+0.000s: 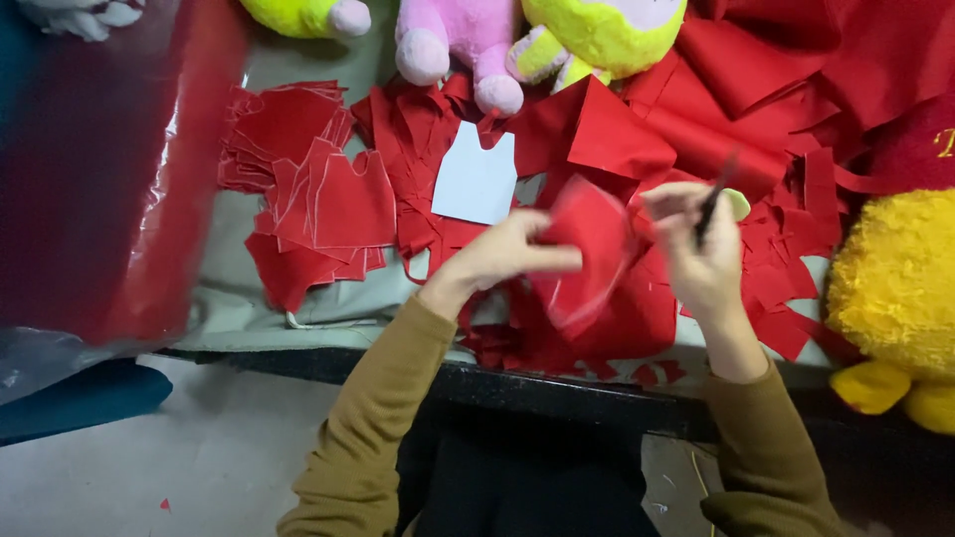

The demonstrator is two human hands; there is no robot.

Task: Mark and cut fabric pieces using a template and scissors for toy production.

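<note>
Holding red cloth (587,249) above counter (239,298), we pinch it with left hand (502,254), fingers closed on its left edge. Right hand (696,249) closed around dark tool (714,204), just right of cloth; tool blurred, kind unclear. Cut stack (313,199) lies left, white template (476,179) behind, scraps (786,278) right. Plush toys (587,35) along far edge, yellow plush (895,288) at right.
</note>
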